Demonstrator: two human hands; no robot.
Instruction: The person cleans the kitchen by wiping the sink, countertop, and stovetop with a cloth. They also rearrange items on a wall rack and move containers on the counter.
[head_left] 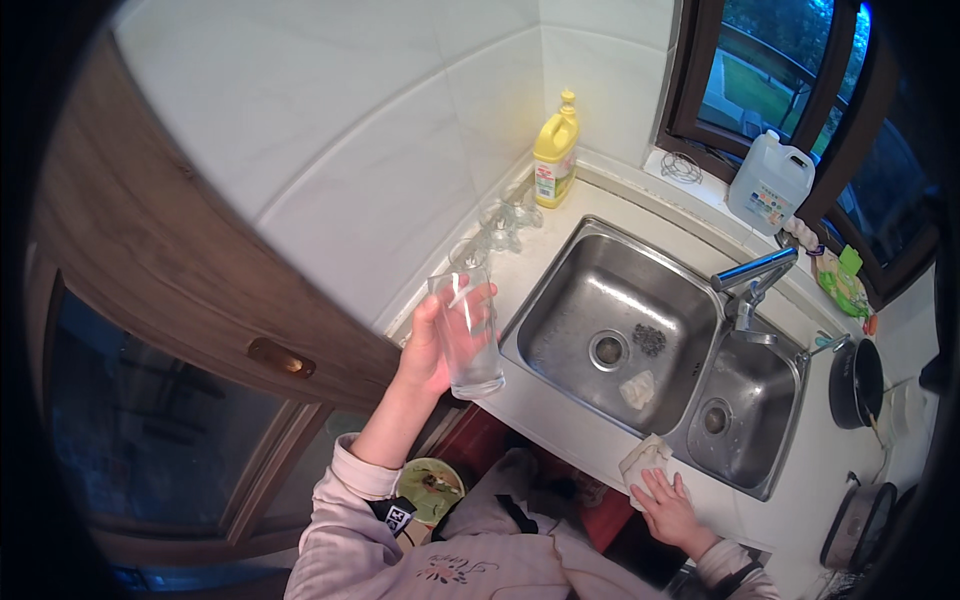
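My left hand (432, 345) is raised and wrapped around a tall clear drinking glass (468, 335), held upright above the counter's left end, close to the white tiled wall. My right hand (668, 507) lies flat on a white cloth (642, 460) at the front rim of the steel double sink (560, 300). In the left basin sit a drain, a dark scrub pad (649, 339) and a pale rag (637, 389). More clear glasses (500, 228) stand on the counter by the wall.
A yellow detergent bottle (556, 152) stands in the corner. A chrome tap (752, 275) rises behind the sink. A white jug (768, 183) sits on the window sill. A black pan (855, 382) and a pot (857, 520) are at the right. A wooden cabinet (200, 300) hangs at the left.
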